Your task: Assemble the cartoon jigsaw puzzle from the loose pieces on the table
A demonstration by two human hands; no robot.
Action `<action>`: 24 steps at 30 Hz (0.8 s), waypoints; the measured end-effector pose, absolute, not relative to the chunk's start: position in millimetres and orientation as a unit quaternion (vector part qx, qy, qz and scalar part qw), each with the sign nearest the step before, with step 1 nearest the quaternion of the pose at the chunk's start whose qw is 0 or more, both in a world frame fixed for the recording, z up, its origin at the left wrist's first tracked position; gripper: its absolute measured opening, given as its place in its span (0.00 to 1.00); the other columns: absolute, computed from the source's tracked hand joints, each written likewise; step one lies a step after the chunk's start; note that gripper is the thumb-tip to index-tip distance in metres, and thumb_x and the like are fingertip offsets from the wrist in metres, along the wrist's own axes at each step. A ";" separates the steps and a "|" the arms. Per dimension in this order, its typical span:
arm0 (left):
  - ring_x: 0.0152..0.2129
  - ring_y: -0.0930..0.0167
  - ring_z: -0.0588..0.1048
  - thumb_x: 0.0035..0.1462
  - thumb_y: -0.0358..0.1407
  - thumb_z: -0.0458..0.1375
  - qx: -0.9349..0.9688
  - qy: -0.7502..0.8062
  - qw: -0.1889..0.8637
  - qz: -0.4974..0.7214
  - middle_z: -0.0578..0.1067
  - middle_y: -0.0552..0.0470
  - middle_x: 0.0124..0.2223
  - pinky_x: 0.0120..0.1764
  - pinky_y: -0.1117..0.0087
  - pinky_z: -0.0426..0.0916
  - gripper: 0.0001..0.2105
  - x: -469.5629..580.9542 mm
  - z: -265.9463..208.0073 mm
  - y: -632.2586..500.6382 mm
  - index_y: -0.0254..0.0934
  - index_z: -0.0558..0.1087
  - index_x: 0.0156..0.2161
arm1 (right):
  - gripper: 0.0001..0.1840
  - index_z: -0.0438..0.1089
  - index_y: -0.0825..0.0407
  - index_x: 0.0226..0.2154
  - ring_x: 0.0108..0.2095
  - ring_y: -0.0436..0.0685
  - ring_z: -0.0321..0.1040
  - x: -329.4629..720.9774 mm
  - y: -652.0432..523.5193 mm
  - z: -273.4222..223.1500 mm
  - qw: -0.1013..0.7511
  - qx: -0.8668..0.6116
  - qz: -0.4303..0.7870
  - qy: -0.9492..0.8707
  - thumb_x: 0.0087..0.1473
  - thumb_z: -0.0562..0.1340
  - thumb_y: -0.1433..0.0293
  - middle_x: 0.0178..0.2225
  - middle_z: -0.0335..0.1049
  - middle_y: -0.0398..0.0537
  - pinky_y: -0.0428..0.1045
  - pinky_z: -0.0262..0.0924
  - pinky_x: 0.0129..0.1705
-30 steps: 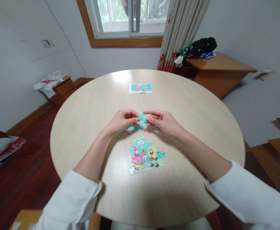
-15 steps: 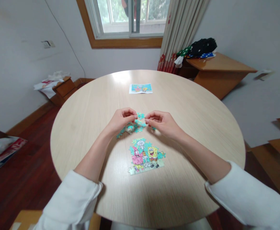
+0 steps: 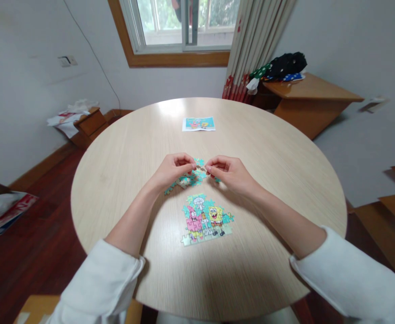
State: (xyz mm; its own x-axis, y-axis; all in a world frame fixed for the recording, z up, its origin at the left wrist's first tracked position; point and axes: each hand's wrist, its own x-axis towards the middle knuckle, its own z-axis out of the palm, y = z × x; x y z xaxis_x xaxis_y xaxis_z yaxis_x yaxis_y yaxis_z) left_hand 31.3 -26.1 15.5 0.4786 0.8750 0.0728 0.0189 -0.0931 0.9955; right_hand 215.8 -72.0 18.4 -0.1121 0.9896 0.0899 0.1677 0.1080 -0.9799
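Note:
Above a loose pile of turquoise jigsaw puzzle pieces (image 3: 192, 179), my two hands are close together. My left hand (image 3: 175, 170) is closed in a pinch at the pile's upper edge. Facing it, my right hand (image 3: 227, 172) pinches too, thumb against forefinger. A small brownish puzzle piece (image 3: 200, 168) shows between the fingertips of both hands, partly hidden by them. Nearer to me lies a partly joined jigsaw puzzle (image 3: 206, 221) with pink, yellow and pale green cartoon figures; its top and side edges are uneven. Some loose pieces are hidden behind my hands.
A printed picture sheet (image 3: 199, 124) of the same cartoon figures lies farther back on the round wooden table (image 3: 271, 148). Beyond the table's right rear edge, dark cloths (image 3: 287, 65) rest on a wooden cabinet (image 3: 319, 87). A window and curtain are behind.
The left fingertips have shifted slightly right, toward the right hand. A brownish piece now shows between the fingertips. The joined puzzle and the picture sheet have stayed in place.

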 end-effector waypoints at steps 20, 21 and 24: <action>0.22 0.77 0.70 0.44 0.36 0.64 0.632 0.342 0.570 0.399 0.72 0.55 0.25 0.30 0.73 0.66 0.08 32.0 18.9 -26.8 0.34 0.71 0.27 | 0.10 0.69 0.53 0.26 0.26 0.50 0.63 214.8 -75.1 22.0 0.409 -0.498 0.452 -0.616 0.50 0.63 0.62 0.25 0.69 0.45 0.50 0.59 0.31; 0.22 0.77 0.70 0.44 0.36 0.64 0.634 0.342 0.568 0.398 0.72 0.55 0.25 0.30 0.73 0.66 0.08 31.9 18.8 -26.9 0.34 0.71 0.27 | 0.11 0.69 0.53 0.27 0.26 0.50 0.62 214.7 -75.2 22.3 0.411 -0.497 0.454 -0.615 0.49 0.64 0.62 0.25 0.68 0.45 0.50 0.59 0.31; 0.23 0.77 0.70 0.45 0.36 0.63 0.641 0.342 0.561 0.397 0.72 0.55 0.26 0.31 0.72 0.66 0.08 31.4 17.4 -26.3 0.34 0.71 0.28 | 0.12 0.69 0.53 0.27 0.26 0.50 0.62 214.1 -76.0 23.4 0.409 -0.496 0.462 -0.610 0.47 0.65 0.61 0.25 0.67 0.44 0.49 0.58 0.31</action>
State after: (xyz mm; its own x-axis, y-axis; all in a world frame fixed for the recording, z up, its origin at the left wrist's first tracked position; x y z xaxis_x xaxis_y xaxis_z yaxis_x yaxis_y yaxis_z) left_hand 31.4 -26.3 17.4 0.4508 0.8836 0.1263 -0.0070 -0.1380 0.9904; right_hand 214.1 -76.0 23.4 -0.1730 0.9841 0.0402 0.2276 0.0796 -0.9705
